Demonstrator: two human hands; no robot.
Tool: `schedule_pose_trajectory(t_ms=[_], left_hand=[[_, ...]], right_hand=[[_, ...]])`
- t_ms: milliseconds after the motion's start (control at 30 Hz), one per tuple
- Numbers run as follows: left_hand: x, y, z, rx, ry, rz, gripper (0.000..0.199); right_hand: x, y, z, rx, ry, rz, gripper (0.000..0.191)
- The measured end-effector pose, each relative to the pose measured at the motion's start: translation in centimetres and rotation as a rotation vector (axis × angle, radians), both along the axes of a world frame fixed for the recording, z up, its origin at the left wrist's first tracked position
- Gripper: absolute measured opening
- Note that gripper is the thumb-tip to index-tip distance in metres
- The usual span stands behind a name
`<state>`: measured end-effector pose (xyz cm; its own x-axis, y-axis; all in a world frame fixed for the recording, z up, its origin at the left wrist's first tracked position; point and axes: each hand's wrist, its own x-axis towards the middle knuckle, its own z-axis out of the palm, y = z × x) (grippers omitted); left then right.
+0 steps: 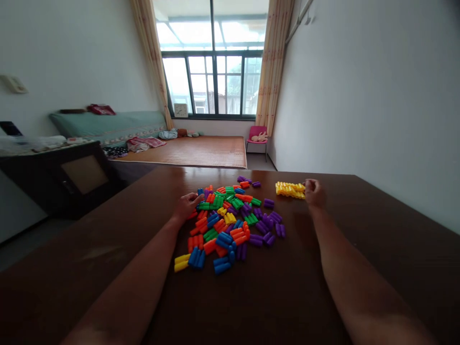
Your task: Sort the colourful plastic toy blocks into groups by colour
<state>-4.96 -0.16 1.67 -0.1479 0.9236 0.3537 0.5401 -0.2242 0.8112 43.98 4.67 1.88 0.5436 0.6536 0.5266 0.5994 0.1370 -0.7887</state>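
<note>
A loose pile of plastic connecting blocks [230,218] in red, blue, green, purple and a few yellow lies on the brown table. My left hand [188,205] rests at the pile's left edge, fingers stretched out over blue and green blocks there, holding nothing that I can see. To the right of the pile, yellow blocks [290,189] sit together in a neat stacked row. At that row's right end my right hand [314,191] is closed, its fingertips pinching a yellow block that they mostly cover.
The dark brown table [287,287] reaches its far edge just beyond the blocks. Behind it stand a low bed [201,148] and a pink chair [258,134]. A dark cabinet [53,167] is at the left, and a white wall [377,96] runs along the right.
</note>
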Motion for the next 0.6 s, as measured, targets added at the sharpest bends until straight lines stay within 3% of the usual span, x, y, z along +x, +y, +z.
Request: schedule_pose_trajectory(t_ms=[133, 233, 300, 400, 500, 600], left_hand=[[0.0, -0.1, -0.1, -0.004, 0.008, -0.018, 0.054], [0.2, -0.2, -0.1, 0.009, -0.035, -0.021, 0.060], [0.2, -0.2, -0.2, 0.021, -0.078, -0.018, 0.063], [0.0, 0.1, -0.6, 0.041, -0.111, -0.021, 0.066], [-0.2, 0.3, -0.8, 0.054, -0.120, -0.020, 0.066], [-0.2, 0.3, -0.6, 0.053, -0.129, -0.029, 0.067]], right_hand=[[-9.2, -2.6, 4.0, -0.049, -0.106, 0.631, 0.043], [-16.4, -5.8, 4.4, -0.130, -0.329, 1.000, 0.031], [-19.8, -7.7, 3.4, -0.188, -0.434, 1.041, 0.024], [-22.3, -9.2, 1.5, -0.225, -0.507, 0.903, 0.022], [-22.4, -9.3, 0.4, -0.234, -0.513, 0.869, 0.017], [-21.7, -8.8, 0.2, -0.239, -0.462, 0.967, 0.027]])
